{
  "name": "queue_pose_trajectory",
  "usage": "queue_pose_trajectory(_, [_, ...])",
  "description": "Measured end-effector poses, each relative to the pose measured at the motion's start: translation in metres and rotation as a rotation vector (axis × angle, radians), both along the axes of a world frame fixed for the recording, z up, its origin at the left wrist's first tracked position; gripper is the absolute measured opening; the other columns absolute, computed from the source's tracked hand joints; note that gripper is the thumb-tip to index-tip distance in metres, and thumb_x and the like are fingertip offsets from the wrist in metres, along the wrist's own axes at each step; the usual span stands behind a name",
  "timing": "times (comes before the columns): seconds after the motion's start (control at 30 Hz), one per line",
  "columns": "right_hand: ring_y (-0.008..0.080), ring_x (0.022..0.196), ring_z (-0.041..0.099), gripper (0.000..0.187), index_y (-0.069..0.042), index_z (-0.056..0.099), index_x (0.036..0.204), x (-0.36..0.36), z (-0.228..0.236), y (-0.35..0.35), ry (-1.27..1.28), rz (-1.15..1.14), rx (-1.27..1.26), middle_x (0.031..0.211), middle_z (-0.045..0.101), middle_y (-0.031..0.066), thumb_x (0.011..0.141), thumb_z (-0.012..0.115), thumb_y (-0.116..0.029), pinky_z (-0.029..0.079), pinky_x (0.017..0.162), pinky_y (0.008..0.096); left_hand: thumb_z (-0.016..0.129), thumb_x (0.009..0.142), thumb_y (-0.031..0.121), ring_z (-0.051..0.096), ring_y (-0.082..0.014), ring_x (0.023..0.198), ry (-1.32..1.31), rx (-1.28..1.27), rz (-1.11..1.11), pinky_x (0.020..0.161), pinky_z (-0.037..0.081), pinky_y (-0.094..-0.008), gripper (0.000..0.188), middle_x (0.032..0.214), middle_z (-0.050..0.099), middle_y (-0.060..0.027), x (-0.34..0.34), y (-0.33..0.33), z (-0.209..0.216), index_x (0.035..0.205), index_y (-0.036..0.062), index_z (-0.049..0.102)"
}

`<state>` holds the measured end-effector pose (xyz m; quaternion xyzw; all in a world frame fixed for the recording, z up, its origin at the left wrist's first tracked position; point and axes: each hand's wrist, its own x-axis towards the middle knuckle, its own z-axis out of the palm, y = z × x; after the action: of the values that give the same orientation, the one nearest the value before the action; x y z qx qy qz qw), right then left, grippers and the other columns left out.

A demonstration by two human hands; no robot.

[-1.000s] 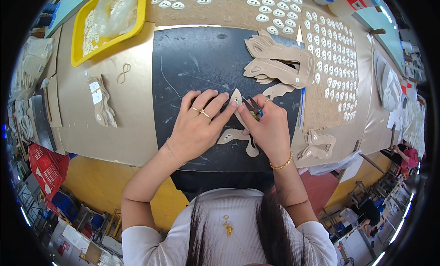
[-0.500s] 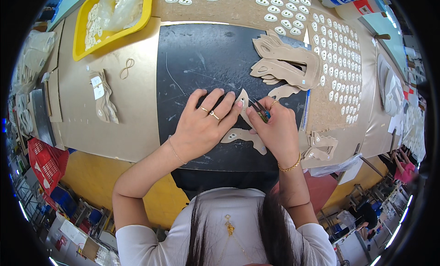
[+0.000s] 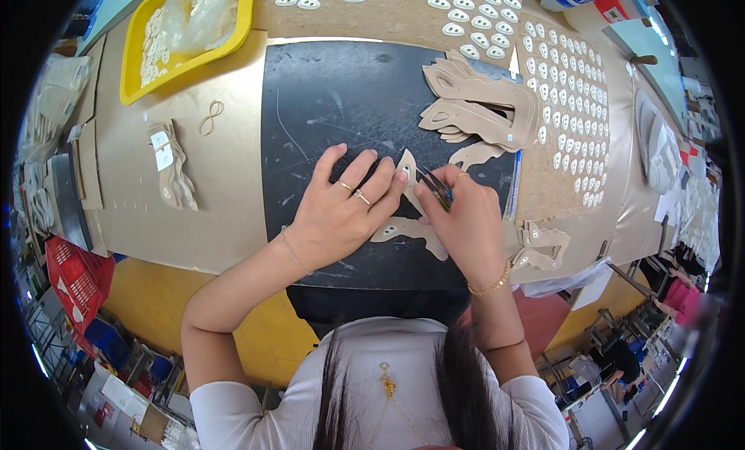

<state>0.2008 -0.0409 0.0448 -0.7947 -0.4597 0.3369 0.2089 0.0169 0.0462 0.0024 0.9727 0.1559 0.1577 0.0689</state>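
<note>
My left hand (image 3: 335, 205), palm down with two rings, has its fingertips pressed on a beige curved leather-like piece (image 3: 410, 188) with small eyelet holes near its pointed end. My right hand (image 3: 468, 221) is closed round slim dark pointed tweezers (image 3: 439, 188). Their tips are just right of the holes in that piece. A second beige curved piece (image 3: 415, 230) with a holed end lies between my hands on the black cutting mat (image 3: 310, 89), partly hidden. Beyond my right hand, several more beige pieces (image 3: 481, 101) lie stacked, with a single one (image 3: 475, 154) below them.
At the back left stands a yellow tray (image 3: 130, 70) of small white pieces and a plastic bag. Rows of small white oval holed pieces (image 3: 479, 22) cover brown boards at the back and right. A tied beige bundle (image 3: 185, 190) lies left; smaller beige parts (image 3: 543, 240) lie at the right edge.
My right hand has turned slightly, and the tweezers' tips have moved a little closer to the holes. My left hand still presses the same piece. The view has shifted slightly.
</note>
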Motion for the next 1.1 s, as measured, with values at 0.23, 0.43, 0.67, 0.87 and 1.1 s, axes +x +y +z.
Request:
queue_pose_trajectory(0.23, [0.0263, 0.08, 0.066, 0.035, -0.005, 0.073, 0.111, 0.012, 0.02, -0.024, -0.149, 0.162, 0.297, 0.095, 0.065, 0.0097, 0.077, 0.072, 0.004, 0.053, 0.068, 0.0365, 0.064, 0.087, 0.018, 0.056, -0.0266, 0.12, -0.012, -0.037, 0.035, 0.102, 0.043, -0.054, 0.032, 0.124, 0.06, -0.0089, -0.001, -0.004, -0.004, 0.117, 0.0087, 0.069])
queue_pose_trajectory(0.43, [0.0258, 0.084, 0.063, 0.067, -0.01, 0.07, 0.129, 0.002, -0.007, -0.036, -0.337, 0.453, 0.325, 0.103, 0.059, 0.0089, 0.064, 0.07, 0.009, 0.053, 0.07, 0.0368, 0.063, 0.088, 0.019, 0.056, -0.0269, 0.122, -0.046, -0.036, 0.062, 0.103, 0.044, -0.0533, 0.033, 0.125, 0.06, -0.0089, -0.003, -0.007, -0.008, 0.119, 0.0099, 0.068])
queue_pose_trajectory(0.67, [0.0244, 0.084, 0.063, 0.073, -0.011, 0.068, 0.133, 0.004, -0.014, -0.034, -0.399, 0.483, 0.337, 0.106, 0.058, 0.0079, 0.063, 0.07, 0.006, 0.052, 0.071, 0.0362, 0.063, 0.087, 0.019, 0.055, -0.0266, 0.123, -0.031, -0.04, 0.06, 0.103, 0.044, -0.0528, 0.033, 0.127, 0.059, -0.0084, -0.002, -0.007, -0.007, 0.119, 0.0096, 0.068])
queue_pose_trajectory(0.87, [0.0229, 0.083, 0.062, 0.071, -0.011, 0.068, 0.133, 0.002, -0.016, -0.031, -0.407, 0.472, 0.34, 0.108, 0.059, 0.0065, 0.063, 0.069, 0.004, 0.051, 0.072, 0.0361, 0.064, 0.087, 0.018, 0.055, -0.0269, 0.123, -0.02, -0.045, 0.052, 0.103, 0.043, -0.0525, 0.034, 0.127, 0.059, -0.0086, -0.002, -0.006, -0.007, 0.12, 0.0096, 0.068])
queue_pose_trajectory(1.1, [0.0219, 0.079, 0.062, 0.07, -0.011, 0.069, 0.131, -0.007, -0.017, -0.031, -0.412, 0.411, 0.328, 0.108, 0.061, 0.0055, 0.063, 0.069, 0.004, 0.051, 0.071, 0.0348, 0.064, 0.087, 0.019, 0.055, -0.0268, 0.123, -0.025, -0.065, 0.042, 0.104, 0.043, -0.0523, 0.035, 0.127, 0.058, -0.0087, -0.003, -0.005, -0.008, 0.12, 0.0095, 0.068])
